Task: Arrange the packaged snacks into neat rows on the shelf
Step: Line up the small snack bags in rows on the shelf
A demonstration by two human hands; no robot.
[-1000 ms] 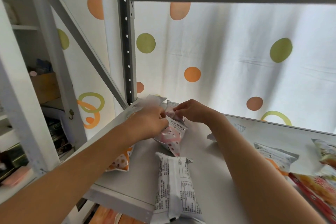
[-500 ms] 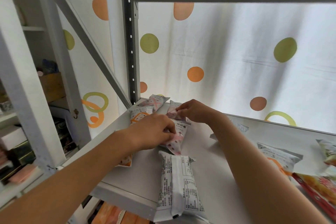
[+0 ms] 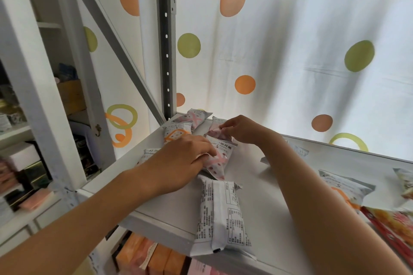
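On the white shelf [image 3: 263,176], my left hand [image 3: 178,163] presses down on a pink-and-white snack packet [image 3: 218,163], fingers closed over its near left edge. My right hand [image 3: 241,129] pinches the far end of a second pink packet [image 3: 215,131] just behind it. Two more packets lie at the back left corner, one pink [image 3: 192,117] and one with orange print [image 3: 176,134]. Another packet [image 3: 149,154] is partly hidden under my left wrist. A white packet [image 3: 221,216] lies back side up, overhanging the shelf's front edge.
More packets lie to the right: a white-and-orange one [image 3: 344,190], a red-orange one [image 3: 393,223] and one at the frame edge [image 3: 404,183]. A grey upright post [image 3: 166,51] and diagonal brace [image 3: 116,38] bound the left side. Orange boxes [image 3: 143,254] sit on the shelf below.
My left hand has slid toward me and down onto the pink-and-white packet. My right hand stays on the far pink packet. The back left packets are now uncovered.
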